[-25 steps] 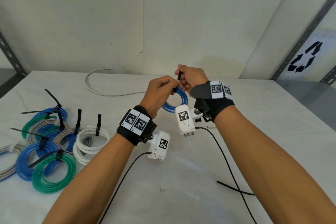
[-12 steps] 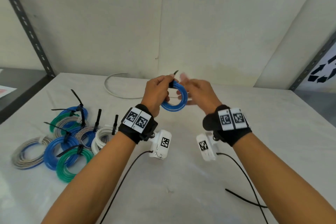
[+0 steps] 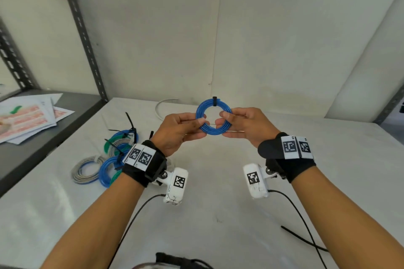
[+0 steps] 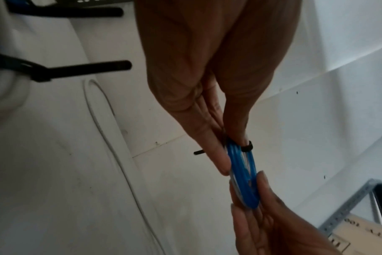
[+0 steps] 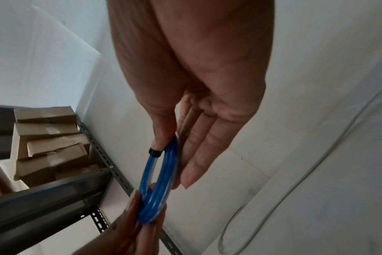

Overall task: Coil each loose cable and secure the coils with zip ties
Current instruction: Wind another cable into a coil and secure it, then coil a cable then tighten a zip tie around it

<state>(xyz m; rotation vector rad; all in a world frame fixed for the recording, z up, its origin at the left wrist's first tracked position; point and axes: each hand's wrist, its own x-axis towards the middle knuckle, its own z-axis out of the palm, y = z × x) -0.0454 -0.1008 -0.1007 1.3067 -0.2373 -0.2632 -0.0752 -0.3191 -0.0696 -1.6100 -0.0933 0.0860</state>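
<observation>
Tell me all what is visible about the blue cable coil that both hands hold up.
The blue cable coil is a small round ring of several turns of glossy, plastic-looking blue cable. One black zip tie binds the turns at its top. It is held upright above the white table, touching nothing else. The left hand pinches its left side and the right hand pinches its right side, thumbs on the near face.

Finished coils [image 3: 105, 159] crowd the table's [image 3: 218, 214] left; bare tabletop stretches right.

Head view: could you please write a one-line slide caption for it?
Both hands, left and right, pinch a blue coil bound by a black zip tie above the table.
</observation>
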